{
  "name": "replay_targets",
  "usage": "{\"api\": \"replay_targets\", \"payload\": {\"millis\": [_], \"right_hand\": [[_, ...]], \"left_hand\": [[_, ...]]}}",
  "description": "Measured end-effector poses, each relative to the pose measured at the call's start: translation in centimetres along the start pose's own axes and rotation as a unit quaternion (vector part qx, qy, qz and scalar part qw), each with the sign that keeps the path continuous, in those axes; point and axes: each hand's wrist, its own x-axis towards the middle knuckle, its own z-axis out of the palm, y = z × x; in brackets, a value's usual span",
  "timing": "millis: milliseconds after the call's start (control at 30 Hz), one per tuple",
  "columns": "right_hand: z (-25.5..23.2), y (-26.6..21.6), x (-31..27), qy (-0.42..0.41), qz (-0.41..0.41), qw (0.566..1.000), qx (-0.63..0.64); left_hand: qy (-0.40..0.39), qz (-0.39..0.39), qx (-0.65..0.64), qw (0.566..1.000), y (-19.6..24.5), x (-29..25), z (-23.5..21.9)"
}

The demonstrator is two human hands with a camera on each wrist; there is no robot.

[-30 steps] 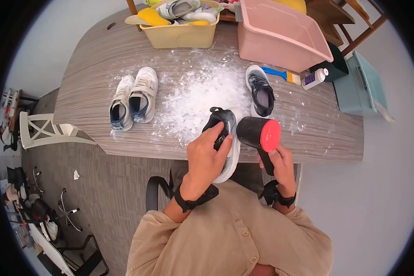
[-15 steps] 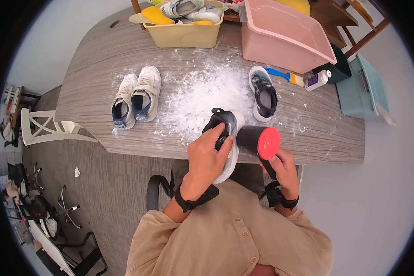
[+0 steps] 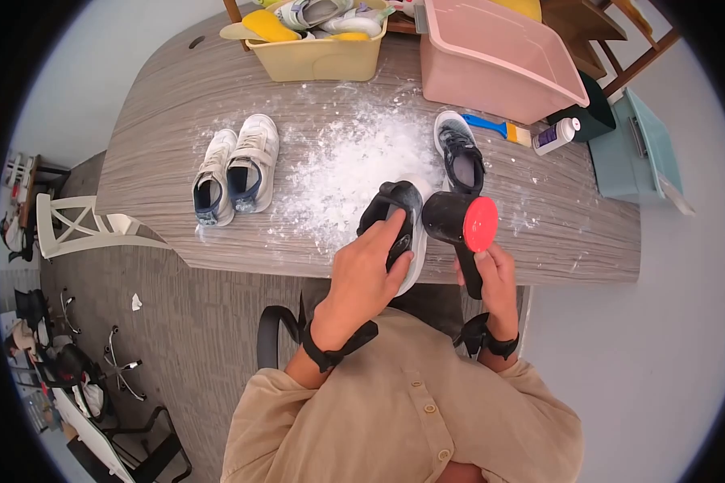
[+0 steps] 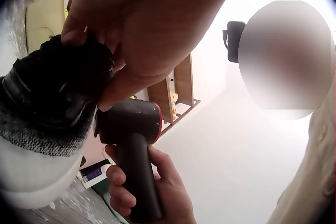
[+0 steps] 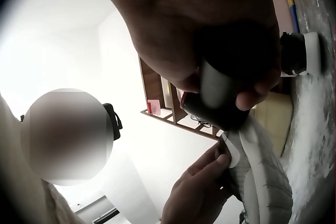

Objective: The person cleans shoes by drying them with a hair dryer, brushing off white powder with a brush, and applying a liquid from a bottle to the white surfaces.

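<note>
My left hand (image 3: 358, 274) grips a black and grey sneaker (image 3: 417, 209) with a white sole, its thumb on one side of the opening and fingers on the other. Held in my right hand (image 3: 501, 282) by its handle is a compact black hair dryer (image 3: 443, 216) with a red end. The barrel's far end points at the side of the sneaker, close beside the sole in the head view. In the left wrist view, the right fingers wrap around the dryer handle (image 4: 137, 176). A matching sneaker (image 3: 459, 153) stands on the table beyond the dryer.
White powder (image 3: 366, 161) is spread over the middle of the table (image 3: 572, 241). Two white sneakers (image 3: 251, 165) stand at left. A yellow bin (image 3: 322, 60) of shoes and a pink bin (image 3: 491, 80) line the back. A brush (image 3: 495, 129) and a white bottle (image 3: 556, 137) lie at right.
My left hand has shifted the sneaker slightly forward and right, over the table edge. The dryer dipped a little, then moved forward and right beside it.
</note>
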Motion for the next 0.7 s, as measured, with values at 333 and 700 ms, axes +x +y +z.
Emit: {"api": "replay_targets", "payload": {"millis": [333,700], "right_hand": [[0.2,-0.3,-1.1,-0.005,0.002,0.998,-0.061],[-0.9,-0.6,-1.8,-0.041,-0.001,0.998,-0.056]], "left_hand": [[0.055,-0.043,-0.024,0.997,0.1,0.2,0.2],[0.101,0.001,-0.053,0.993,-0.4,-0.1,0.8]]}}
